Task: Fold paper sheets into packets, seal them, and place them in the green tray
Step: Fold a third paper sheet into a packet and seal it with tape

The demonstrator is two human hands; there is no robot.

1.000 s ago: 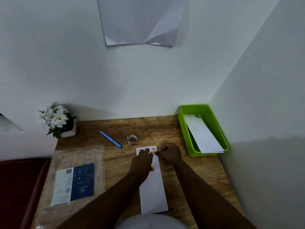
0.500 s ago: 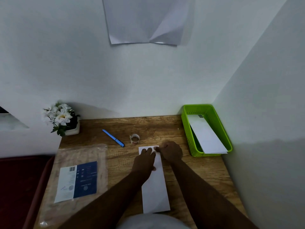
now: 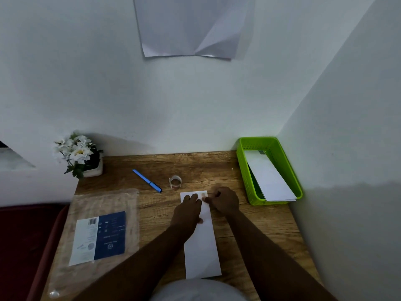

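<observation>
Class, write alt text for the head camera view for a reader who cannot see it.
Two hands work at the far end of a long folded white paper packet on a wooden desk: the left hand presses it flat while the right hand pinches at a tape piece. Behind lie a tape roll and blue pen; right, a green tray holds a packet.

White folded packet (image 3: pixel 202 244) lies flat — another inside green tray (image 3: pixel 243 170).

My wooden bench (image 3: pixel 217 166) fills the lower frame, tucked into a corner of pale walls (image 3: pixel 86 83); dim light, dark red seat (image 3: pixel 26 246) lower left
</observation>
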